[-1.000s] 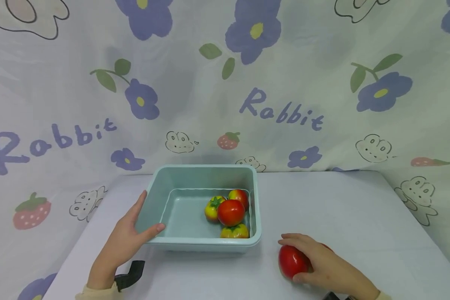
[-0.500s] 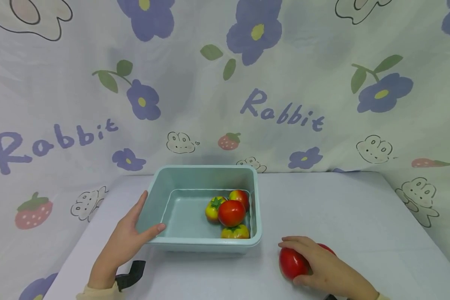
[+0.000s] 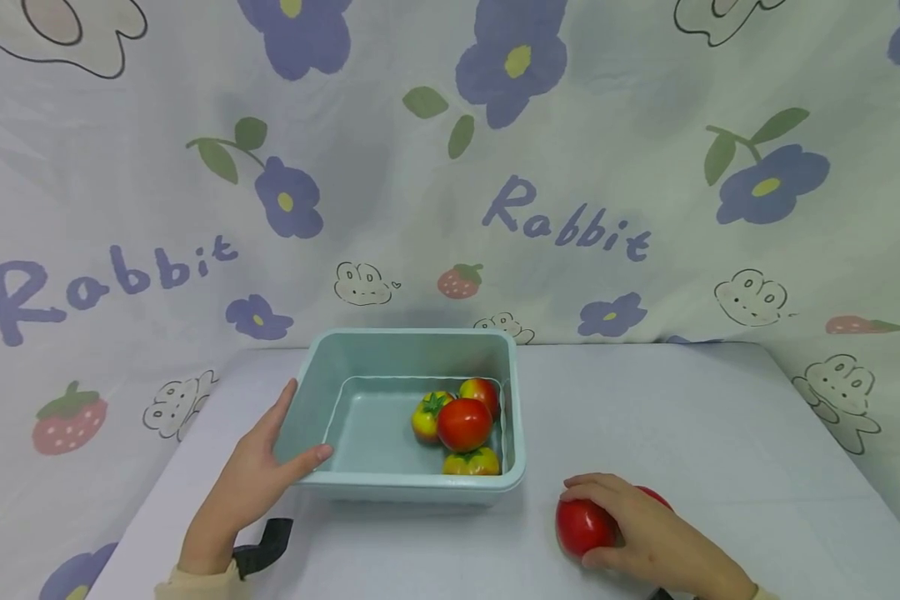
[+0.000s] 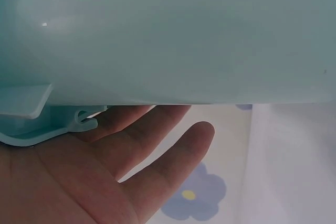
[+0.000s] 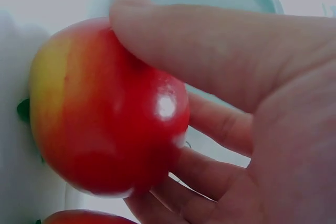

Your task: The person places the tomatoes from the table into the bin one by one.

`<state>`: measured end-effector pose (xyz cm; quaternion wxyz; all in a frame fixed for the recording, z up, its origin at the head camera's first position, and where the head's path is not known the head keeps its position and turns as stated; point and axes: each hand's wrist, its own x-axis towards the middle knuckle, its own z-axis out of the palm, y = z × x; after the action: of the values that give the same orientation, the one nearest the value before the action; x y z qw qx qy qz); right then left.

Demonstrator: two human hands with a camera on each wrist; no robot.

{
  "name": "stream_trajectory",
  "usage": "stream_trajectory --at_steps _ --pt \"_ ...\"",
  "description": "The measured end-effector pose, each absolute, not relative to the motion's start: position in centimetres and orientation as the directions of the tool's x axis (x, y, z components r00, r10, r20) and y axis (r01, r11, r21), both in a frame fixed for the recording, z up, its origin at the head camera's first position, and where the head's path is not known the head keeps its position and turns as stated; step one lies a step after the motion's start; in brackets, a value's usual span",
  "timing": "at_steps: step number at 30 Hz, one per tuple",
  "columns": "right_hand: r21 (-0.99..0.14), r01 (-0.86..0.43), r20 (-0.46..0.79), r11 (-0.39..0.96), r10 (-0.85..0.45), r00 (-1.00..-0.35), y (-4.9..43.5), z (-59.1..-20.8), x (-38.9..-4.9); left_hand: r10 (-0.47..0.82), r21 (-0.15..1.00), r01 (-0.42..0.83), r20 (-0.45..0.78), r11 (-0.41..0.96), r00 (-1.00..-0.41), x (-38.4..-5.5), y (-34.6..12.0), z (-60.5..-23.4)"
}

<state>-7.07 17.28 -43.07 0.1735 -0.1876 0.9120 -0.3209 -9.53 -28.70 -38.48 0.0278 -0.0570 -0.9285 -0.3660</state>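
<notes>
My left hand (image 3: 251, 471) lies at the left front corner of a pale blue-green plastic bin (image 3: 390, 481). Its thumb reaches over the rim, and its straight fingers run along the outside; spread fingers (image 4: 157, 182) show beside the bin wall (image 4: 184, 40) in the left wrist view. My right hand (image 3: 645, 529) grips a glossy red tomato (image 3: 581, 527) at the right, thumb on one side and fingers on the other. The right wrist view shows this tomato (image 5: 110, 114) with a yellow patch and a green leafy end. A second red tomato (image 3: 654, 497) is partly hidden behind the right hand.
Several tomatoes, red and yellow-green, sit together in the right part of the bin, a red one (image 3: 465, 425) on top. A white cloth covers the table (image 3: 645, 408). Behind it hangs a patterned curtain (image 3: 390, 208) with flowers and rabbits.
My right hand stays around the tomato, which has turned slightly in its grip. The left hand and bin keep their places; the whole head view shifts a little.
</notes>
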Motion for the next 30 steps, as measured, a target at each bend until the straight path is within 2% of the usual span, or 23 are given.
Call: stream_trajectory --at_steps 13,20,30 --pt "-0.67 -0.262 -0.152 0.695 -0.474 -0.867 17.2 -42.8 -7.2 0.088 0.676 0.13 0.097 0.725 -0.991 -9.6 -28.7 -38.4" --pt "-0.715 -0.235 -0.141 0.659 -0.465 -0.874 17.0 -42.3 -7.2 0.086 0.682 0.127 0.094 0.72 -0.992 -9.6 -28.7 -38.5" --pt "-0.723 -0.31 0.0 0.617 -0.449 -0.894 16.9 -41.8 -6.9 0.09 0.691 0.127 0.089 0.712 -0.992 -9.7 -28.7 -38.5"
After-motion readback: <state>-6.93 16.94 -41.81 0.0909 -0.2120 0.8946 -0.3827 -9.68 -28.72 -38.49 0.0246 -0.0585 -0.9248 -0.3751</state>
